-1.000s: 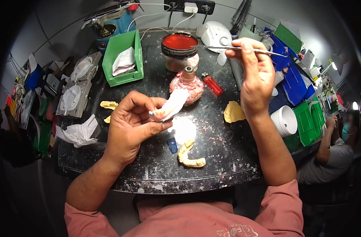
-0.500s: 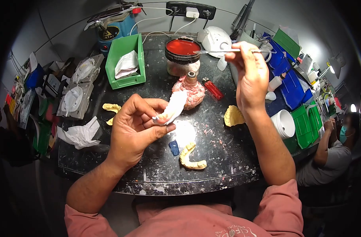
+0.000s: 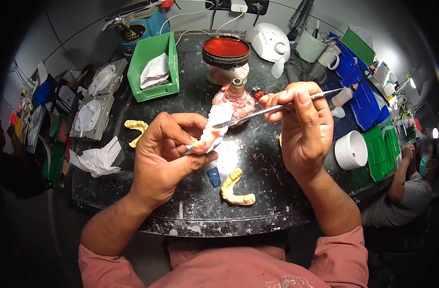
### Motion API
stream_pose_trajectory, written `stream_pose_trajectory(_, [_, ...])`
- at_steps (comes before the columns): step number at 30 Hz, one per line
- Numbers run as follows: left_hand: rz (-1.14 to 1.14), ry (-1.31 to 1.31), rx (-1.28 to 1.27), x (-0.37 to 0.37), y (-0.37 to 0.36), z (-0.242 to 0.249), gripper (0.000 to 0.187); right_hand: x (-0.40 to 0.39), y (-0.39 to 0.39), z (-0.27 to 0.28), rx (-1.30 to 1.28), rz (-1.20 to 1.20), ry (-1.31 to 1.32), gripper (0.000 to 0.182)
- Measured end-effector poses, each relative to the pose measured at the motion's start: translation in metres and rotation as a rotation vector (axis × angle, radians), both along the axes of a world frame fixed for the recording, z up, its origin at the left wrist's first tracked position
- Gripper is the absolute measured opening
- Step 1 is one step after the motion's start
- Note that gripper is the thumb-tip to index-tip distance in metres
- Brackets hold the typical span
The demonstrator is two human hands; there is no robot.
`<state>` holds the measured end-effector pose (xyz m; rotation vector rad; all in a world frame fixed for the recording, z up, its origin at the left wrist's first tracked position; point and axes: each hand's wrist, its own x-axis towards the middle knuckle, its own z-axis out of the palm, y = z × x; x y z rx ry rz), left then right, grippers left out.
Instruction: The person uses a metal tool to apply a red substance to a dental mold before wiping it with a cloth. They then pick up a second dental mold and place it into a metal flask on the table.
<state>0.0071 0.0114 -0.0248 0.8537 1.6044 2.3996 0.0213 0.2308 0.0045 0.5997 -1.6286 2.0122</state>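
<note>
My left hand (image 3: pixel 164 153) grips a white plaster dental model with pink wax (image 3: pixel 210 132), held above the middle of the dark worktable (image 3: pixel 190 211). My right hand (image 3: pixel 303 132) pinches a thin metal wax tool (image 3: pixel 272 109), its tip touching the top of the model. Just behind the model stands a wax-crusted burner (image 3: pixel 234 98). A yellowish plaster jaw cast (image 3: pixel 236 189) lies on the table below my hands, beside a small blue piece (image 3: pixel 213 176).
A pot of red wax (image 3: pixel 225 55), a green bin with tissue (image 3: pixel 154 67), grey flask halves (image 3: pixel 90 113), crumpled tissue (image 3: pixel 97 158) and a yellow cast (image 3: pixel 134 126) lie around. A white cup (image 3: pixel 351 150) and green and blue trays stand right. Another person sits at far right (image 3: pixel 411 187).
My right hand came down and left from the red wax pot, bringing the metal tool's tip onto the model. My left hand kept holding the model in about the same place.
</note>
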Motion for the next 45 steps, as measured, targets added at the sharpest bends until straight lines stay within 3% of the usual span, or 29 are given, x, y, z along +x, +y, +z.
stream_pose_trajectory(19, [0.004, 0.002, -0.001, 0.0009, 0.0003, 0.0005, 0.039, -0.0013, 0.0028, -0.0007, 0.009, 0.028, 0.011, 0.021])
stream_pose_trajectory(21, [-0.053, 0.053, 0.025, -0.0009, -0.0009, -0.0008, 0.03, -0.0016, 0.0028, -0.0005, 0.004, 0.019, 0.02, 0.021])
stream_pose_trajectory(31, [-0.048, 0.062, -0.003, -0.0008, -0.0019, 0.0005, 0.03, 0.0001, 0.0007, -0.0003, 0.046, 0.009, 0.025, 0.021])
stream_pose_trajectory(40, [-0.041, 0.056, -0.008, 0.0009, -0.0015, 0.0019, 0.029, 0.0011, 0.0002, -0.0013, -0.003, 0.086, -0.013, 0.022])
stream_pose_trajectory(43, [0.013, -0.034, -0.007, 0.0035, 0.0003, 0.0038, 0.037, 0.0007, 0.0004, -0.0024, -0.003, 0.067, -0.025, 0.022])
stream_pose_trajectory(45, [0.019, -0.025, -0.012, 0.0034, 0.0006, 0.004, 0.036, -0.0024, 0.0033, -0.0067, -0.071, 0.163, 0.023, 0.019])
